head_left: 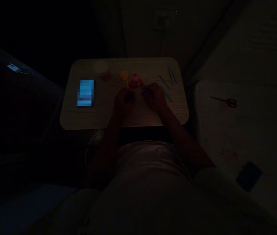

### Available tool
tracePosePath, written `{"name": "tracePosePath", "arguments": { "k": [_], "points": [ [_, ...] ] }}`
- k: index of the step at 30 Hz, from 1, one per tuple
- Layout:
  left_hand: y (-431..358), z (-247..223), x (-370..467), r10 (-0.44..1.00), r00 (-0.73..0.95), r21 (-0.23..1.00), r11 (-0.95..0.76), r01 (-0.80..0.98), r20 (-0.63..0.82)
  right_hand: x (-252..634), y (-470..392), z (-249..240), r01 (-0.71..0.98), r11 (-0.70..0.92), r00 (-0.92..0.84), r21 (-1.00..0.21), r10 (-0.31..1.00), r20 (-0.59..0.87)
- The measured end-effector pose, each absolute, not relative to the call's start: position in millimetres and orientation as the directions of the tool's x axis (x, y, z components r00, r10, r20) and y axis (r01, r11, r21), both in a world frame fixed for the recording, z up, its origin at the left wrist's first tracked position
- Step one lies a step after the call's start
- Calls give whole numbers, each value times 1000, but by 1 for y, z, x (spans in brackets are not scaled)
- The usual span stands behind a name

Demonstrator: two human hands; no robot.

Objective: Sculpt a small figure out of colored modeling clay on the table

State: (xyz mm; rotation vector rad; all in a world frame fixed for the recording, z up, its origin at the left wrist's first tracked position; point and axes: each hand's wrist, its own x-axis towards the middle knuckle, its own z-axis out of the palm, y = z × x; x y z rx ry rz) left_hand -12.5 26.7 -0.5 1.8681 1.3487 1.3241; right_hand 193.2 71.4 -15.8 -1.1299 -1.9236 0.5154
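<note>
In dim light, both my hands are over the small wooden table (pixel 99 117). My left hand (pixel 123 100) is curled near its middle, fingers closed; whatever they may hold is lost in shadow. Facing it, my right hand (pixel 154 96) has its fingers pinched together at a small dark spot too dim to name. Just beyond the fingertips is a cluster of soft-looking red pieces (pixel 135 79), apparently modelling clay. A yellow scoop-like tool (pixel 124 76) lies behind my left hand, handle toward me. Thin blue tools (pixel 164 81) lie to the right, and one broader blue tool (pixel 167 94) is beside my right hand.
A lit screen (pixel 85 93) stands on the table's left side. Behind it are a pale-lidded tub (pixel 101 67) and a reddish lump (pixel 106 76). On the pale surface at right lie scissors (pixel 226 101) and a dark blue item (pixel 248 176). A white cable (pixel 86 151) hangs below the table.
</note>
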Motion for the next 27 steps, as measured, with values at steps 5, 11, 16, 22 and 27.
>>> {"name": "tracePosePath", "arguments": {
  "k": [5, 11, 16, 22, 27],
  "points": [
    [27, -2, -14, 901, -2, 802, -385, 457, 434, 192, 66, -5, 491, 530, -260, -691, 847, 464],
    [24, 1, -10, 919, -3, 857, -366, 364, 394, 189, 58, 6, 464, 624, -388, -629, 781, 489],
    [23, 4, -9, 930, 11, 863, -346, 368, 368, 190, 59, 5, 467, 698, -459, -543, 716, 527],
    [22, 4, -9, 942, 47, 880, -327, 343, 332, 190, 58, 3, 460, 661, -433, -593, 750, 500],
    [20, 4, -8, 942, 83, 877, -333, 347, 325, 189, 54, 7, 494, 614, -432, -616, 788, 440]
  ]
}}
